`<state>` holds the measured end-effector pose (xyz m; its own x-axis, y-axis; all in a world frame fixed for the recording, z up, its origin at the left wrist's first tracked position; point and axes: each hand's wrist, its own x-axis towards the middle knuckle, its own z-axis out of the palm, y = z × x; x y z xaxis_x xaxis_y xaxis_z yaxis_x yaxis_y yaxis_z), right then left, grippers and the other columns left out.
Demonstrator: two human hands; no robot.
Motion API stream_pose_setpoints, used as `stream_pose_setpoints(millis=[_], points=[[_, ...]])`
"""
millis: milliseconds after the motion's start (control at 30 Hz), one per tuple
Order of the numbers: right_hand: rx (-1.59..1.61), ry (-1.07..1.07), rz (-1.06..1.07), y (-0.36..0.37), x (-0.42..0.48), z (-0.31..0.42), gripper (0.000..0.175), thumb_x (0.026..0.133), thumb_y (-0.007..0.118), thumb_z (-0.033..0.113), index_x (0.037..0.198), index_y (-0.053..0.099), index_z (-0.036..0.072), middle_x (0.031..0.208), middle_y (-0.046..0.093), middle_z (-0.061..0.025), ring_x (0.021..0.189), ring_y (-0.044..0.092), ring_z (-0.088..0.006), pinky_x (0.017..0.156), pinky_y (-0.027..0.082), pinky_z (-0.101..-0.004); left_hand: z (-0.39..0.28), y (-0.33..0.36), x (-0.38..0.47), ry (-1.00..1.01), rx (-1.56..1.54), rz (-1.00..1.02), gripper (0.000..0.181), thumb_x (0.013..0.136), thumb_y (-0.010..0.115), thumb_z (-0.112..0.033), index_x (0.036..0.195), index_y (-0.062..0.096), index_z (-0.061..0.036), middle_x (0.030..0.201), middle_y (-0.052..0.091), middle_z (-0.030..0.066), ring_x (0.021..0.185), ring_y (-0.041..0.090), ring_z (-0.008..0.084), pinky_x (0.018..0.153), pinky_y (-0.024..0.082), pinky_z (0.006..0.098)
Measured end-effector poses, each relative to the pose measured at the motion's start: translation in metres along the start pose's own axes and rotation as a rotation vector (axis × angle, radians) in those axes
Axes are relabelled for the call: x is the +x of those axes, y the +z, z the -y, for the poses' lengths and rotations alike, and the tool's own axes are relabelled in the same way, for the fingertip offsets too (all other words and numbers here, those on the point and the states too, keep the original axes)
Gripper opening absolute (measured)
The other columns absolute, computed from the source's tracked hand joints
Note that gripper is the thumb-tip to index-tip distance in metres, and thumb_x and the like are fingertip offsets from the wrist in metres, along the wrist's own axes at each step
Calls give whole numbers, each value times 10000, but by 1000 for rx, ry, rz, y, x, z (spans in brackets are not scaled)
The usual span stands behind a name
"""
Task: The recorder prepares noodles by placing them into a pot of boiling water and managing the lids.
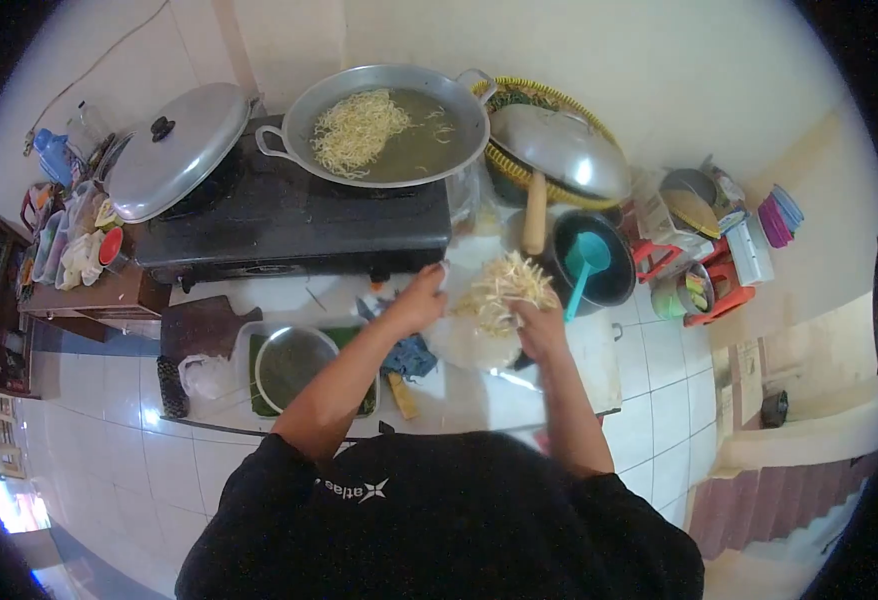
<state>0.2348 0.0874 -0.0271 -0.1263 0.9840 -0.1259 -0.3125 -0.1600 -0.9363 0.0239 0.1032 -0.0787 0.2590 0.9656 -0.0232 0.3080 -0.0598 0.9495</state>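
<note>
A clump of bean sprouts (pixel 510 289) is in my right hand (pixel 540 330), above what looks like a clear plastic bag (pixel 476 343) on the table. My left hand (pixel 422 301) is just left of the bag, fingers curled by the stove's front edge; whether it pinches the plastic is unclear. Beyond both hands, a wide two-handled aluminium wok (pixel 439 161) stands on the black gas stove (pixel 296 217). A heap of bean sprouts (pixel 360 131) lies in the wok's cloudy liquid, with a few strands loose at its right.
Right of my hands sits a black bucket (pixel 619 279) with a turquoise dipper (pixel 587 259). A domed metal lid with a wooden handle (pixel 535 217) leans over a yellow-rimmed basket (pixel 611 154). Nearer my left arm are a metal-rimmed sieve (pixel 296 367), blue cloth (pixel 411 356) and a dark cutting board (pixel 198 326).
</note>
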Motion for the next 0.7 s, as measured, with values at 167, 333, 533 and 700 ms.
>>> stream_pose_setpoints(millis=[167,333,533,700], points=[[-23,209,-122,28,-12,34,454,702,578,-68,1130,442,1,1033,559,-116,907,571,-214,748,495,-326,14,-3,0,-25,-201,-41,509,784,402,41,1285,331,-20,1198,377,97,711,519,156,590,450,279],[-75,158,-85,46,8,74,350,706,596,18,1040,518,-47,908,592,-135,750,603,-210,594,510,-297,41,9,3,-42,-62,-59,510,780,408,30,1282,330,-11,1183,391,111,700,518,156,585,451,281],[-336,33,16,132,77,151,331,703,604,-15,1022,526,-57,918,590,-139,786,596,-217,576,502,-309,42,18,-15,-2,124,-16,541,792,435,-36,1308,274,-5,1295,314,164,776,538,201,688,459,304],[-467,-37,151,173,175,158,422,666,667,22,1046,508,-70,917,593,-123,784,596,-224,544,504,-347,13,-1,-27,32,-21,58,567,805,418,-24,1335,216,-32,1307,286,192,735,529,194,671,459,297]])
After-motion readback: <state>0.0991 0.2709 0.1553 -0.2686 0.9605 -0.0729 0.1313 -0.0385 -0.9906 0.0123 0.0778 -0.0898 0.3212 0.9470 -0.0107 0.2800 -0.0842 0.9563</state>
